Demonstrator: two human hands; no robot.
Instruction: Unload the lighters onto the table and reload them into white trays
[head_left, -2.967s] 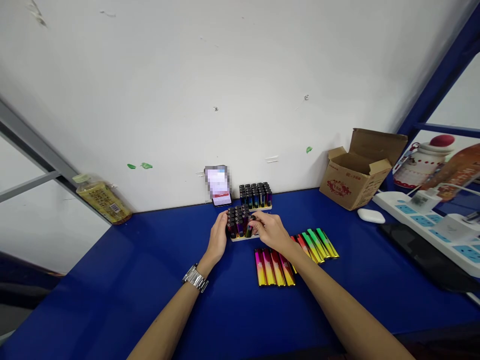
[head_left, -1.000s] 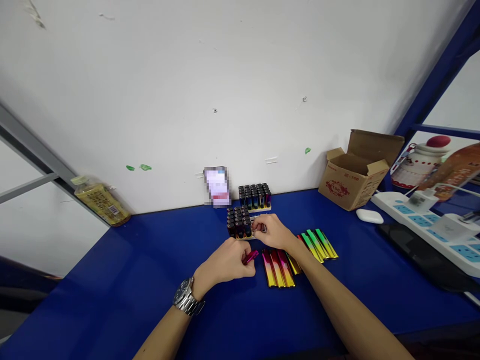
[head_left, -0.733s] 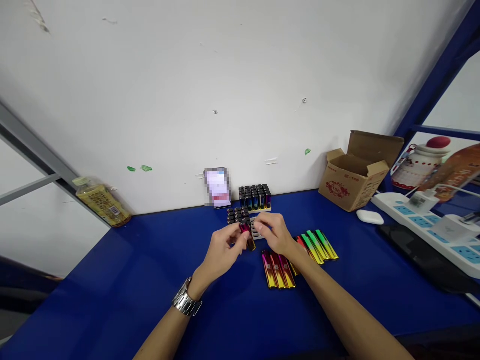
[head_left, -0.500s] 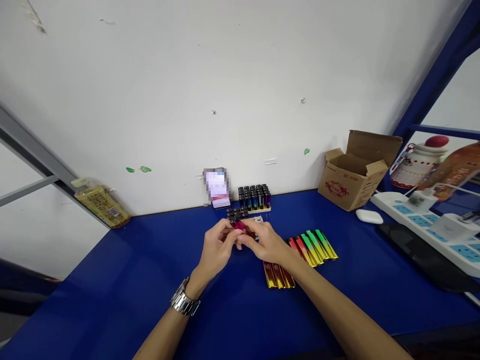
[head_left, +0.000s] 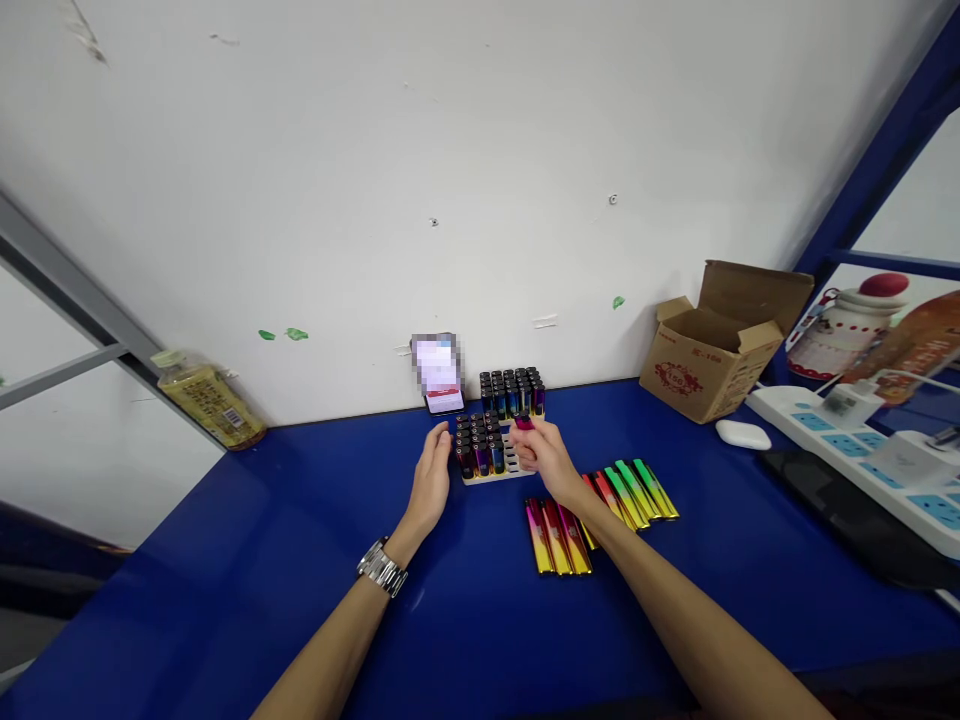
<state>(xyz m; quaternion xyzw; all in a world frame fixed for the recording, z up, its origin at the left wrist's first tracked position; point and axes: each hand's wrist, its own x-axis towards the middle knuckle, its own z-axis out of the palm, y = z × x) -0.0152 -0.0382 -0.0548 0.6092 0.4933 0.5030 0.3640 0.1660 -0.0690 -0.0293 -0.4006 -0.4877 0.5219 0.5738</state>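
Note:
My left hand, a metal watch on its wrist, rests with fingers stretched against the left side of a white tray partly filled with upright lighters. My right hand pinches a pink lighter at the tray's right side, over its unfilled slots. A second tray, full of lighters, stands behind near the wall. Loose lighters lie flat on the blue table: a pink-and-yellow group and a red, green and yellow group.
A phone leans on the wall behind the trays. A bottle lies at the back left. An open cardboard box, a white earbud case, a power strip and a dark tablet are on the right.
My left hand picked a pink lighter off the flat group and passed it to my right hand, which carried it to the tray. My left hand went back to the tray's left side.

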